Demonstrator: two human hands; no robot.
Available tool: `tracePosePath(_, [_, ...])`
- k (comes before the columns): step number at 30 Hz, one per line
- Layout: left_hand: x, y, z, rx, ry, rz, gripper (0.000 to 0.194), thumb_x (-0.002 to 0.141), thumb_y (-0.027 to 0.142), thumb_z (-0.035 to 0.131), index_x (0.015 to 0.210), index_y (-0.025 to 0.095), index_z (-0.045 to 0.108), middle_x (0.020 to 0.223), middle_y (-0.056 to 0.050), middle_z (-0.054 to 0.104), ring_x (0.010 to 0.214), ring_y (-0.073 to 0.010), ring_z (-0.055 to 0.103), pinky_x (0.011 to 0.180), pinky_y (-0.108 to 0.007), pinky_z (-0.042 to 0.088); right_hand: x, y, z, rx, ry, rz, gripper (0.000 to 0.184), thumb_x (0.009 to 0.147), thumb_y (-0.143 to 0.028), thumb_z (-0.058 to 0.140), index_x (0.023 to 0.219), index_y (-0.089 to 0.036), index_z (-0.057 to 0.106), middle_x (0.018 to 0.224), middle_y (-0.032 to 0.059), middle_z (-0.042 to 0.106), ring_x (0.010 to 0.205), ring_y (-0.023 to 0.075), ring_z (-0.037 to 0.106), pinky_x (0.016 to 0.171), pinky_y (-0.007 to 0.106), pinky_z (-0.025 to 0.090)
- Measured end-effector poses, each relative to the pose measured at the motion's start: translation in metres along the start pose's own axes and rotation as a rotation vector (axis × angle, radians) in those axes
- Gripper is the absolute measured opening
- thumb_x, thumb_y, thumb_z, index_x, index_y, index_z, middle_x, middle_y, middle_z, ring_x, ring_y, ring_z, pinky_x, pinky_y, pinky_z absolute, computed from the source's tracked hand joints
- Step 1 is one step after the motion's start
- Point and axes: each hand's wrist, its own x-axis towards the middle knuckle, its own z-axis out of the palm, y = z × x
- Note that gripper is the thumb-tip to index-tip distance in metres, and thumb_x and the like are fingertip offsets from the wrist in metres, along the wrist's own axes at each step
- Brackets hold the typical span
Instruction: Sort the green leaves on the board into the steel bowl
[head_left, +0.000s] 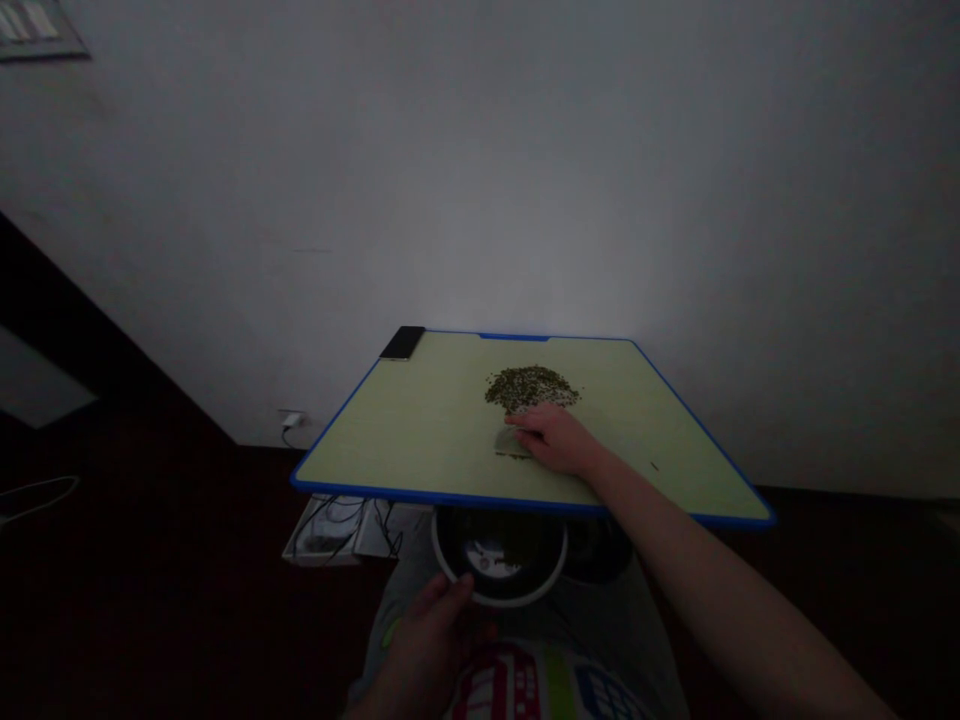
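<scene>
A pile of small green beans lies on a pale green board with a blue edge. My right hand presses a flat grey card or scraper against the board, just below the pile, with its fingertips touching the pile's lower edge. Below the board's near edge, my left hand grips the rim of a round, white-rimmed bowl. The bowl's dark inside is hard to make out.
A black phone lies on the board's far left corner. A dark round object sits beside the bowl. Papers and black cables lie on the floor at left, below a wall socket. A white wall stands behind.
</scene>
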Motion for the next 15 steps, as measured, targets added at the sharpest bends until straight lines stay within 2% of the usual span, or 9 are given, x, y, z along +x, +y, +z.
tracePosePath(4, [-0.001,0.0,0.0,0.012,0.002,0.029,0.019,0.067,0.021,0.078,0.077,0.018,0.062,0.066,-0.001,0.076,0.057,-0.017,0.069,0.056,-0.028,0.054,-0.003,-0.005,-0.001,0.008,-0.034,-0.021,0.033,0.089,-0.023,0.053,0.118,-0.014,0.068,0.098,0.0124,0.072,0.089,0.0213,0.061,0.081,0.033,0.043])
tracePosePath(8, [-0.001,0.001,0.001,0.021,0.005,0.031,0.018,0.068,0.02,0.077,0.075,0.019,0.061,0.066,-0.001,0.076,0.055,-0.0164,0.068,0.055,-0.027,0.053,-0.006,-0.014,-0.005,-0.006,-0.084,-0.039,0.033,0.09,-0.026,0.054,0.117,-0.015,0.069,0.088,0.0114,0.071,0.083,0.0207,0.06,0.077,0.033,0.041])
tracePosePath(15, [-0.004,0.003,0.004,0.011,-0.01,0.056,0.027,0.059,0.021,0.083,0.078,0.017,0.065,0.069,-0.001,0.076,0.059,-0.0162,0.069,0.056,-0.028,0.055,-0.012,-0.023,-0.007,0.031,-0.156,-0.089,0.034,0.091,-0.028,0.053,0.117,-0.016,0.069,0.084,0.0098,0.07,0.077,0.0181,0.058,0.073,0.03,0.039])
